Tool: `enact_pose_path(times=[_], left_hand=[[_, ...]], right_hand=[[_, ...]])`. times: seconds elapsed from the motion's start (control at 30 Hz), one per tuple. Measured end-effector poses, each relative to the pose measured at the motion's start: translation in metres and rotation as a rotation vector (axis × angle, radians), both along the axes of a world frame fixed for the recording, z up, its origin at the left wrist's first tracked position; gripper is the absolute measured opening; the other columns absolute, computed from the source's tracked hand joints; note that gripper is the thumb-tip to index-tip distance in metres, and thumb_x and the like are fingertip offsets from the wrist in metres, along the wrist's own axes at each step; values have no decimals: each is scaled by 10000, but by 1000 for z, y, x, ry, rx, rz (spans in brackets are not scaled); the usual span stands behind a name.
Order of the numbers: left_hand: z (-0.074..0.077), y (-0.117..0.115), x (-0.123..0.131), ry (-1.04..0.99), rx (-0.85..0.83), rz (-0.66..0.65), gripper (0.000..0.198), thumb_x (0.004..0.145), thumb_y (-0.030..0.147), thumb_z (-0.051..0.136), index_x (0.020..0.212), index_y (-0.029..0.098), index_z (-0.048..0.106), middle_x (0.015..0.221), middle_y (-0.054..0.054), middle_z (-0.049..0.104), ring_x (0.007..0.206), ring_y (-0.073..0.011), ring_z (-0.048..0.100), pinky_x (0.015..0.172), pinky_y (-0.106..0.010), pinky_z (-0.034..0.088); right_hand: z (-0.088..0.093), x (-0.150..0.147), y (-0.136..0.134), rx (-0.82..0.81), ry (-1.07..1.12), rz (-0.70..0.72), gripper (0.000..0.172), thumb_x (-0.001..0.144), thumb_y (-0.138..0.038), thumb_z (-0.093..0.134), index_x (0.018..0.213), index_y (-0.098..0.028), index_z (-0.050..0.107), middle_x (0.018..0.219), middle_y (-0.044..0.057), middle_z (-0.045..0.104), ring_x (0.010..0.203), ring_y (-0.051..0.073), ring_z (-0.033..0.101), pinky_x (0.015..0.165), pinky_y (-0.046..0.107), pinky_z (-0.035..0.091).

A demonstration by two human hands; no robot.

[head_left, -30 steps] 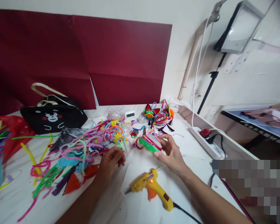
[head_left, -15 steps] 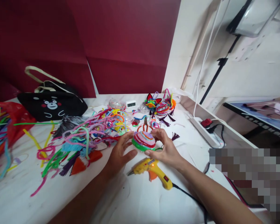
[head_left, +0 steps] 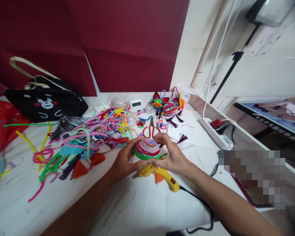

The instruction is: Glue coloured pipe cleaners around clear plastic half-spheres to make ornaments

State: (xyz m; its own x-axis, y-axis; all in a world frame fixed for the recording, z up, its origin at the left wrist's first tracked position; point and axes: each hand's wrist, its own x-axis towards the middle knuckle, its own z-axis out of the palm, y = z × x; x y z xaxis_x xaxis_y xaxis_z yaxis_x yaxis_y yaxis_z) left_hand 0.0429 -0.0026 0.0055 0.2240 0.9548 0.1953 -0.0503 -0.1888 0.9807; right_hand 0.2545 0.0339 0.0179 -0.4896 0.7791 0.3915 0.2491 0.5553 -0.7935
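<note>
A dome-shaped ball (head_left: pixel 147 149) wound with pipe cleaners in purple, orange, pink, red and green rings is held low over the table. My left hand (head_left: pixel 123 160) curves round its left side, thumb at the lower front edge. On the other side, my right hand (head_left: pixel 173 155) grips it, with the thumb near the left thumb and the fingers arched over the back. Just below the hands lies a yellow hot glue gun (head_left: pixel 172 183), its nozzle pointing left and partly covered by the hands. Behind the ball are orange-handled pliers (head_left: pixel 151 123).
A tangled heap of pipe cleaners (head_left: pixel 98 131) spreads left, beside a black bag (head_left: pixel 46 105) and a red plastic bag (head_left: pixel 9 126). Decorated balls (head_left: pixel 169 108) and a small digital clock (head_left: pixel 136 104) stand at the back. A power strip (head_left: pixel 215 132) lies right; the glue gun's cord (head_left: pixel 199 200) runs rightward.
My left hand has closed in on the ball, and both thumbs now meet near its lower front. The ball has shifted slightly left, and the view has moved a little.
</note>
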Motion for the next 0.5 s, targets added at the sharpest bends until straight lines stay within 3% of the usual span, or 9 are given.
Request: enact_pose_path(times=[0.27,0.5], left_hand=[[-2,0,0,-73,-131,-66,704,754,321,794,1370,213,472,1452,-131,532,1328,-343,499,1049,-392,459],[2,3,-4,-181,-252,-151,589,748,305,806,1287,231,582,1283,-100,668,1222,-328,586,998,-397,470]], right_hand=[[6,-3,-4,-41,-103,-33,660,725,-409,764,1239,-235,388,1125,97,655,1059,276,658,869,401,531],[11,-3,-9,-105,-108,-6,676,732,-417,763,1252,-239,368,1149,100,676,1079,268,661,872,390,527]])
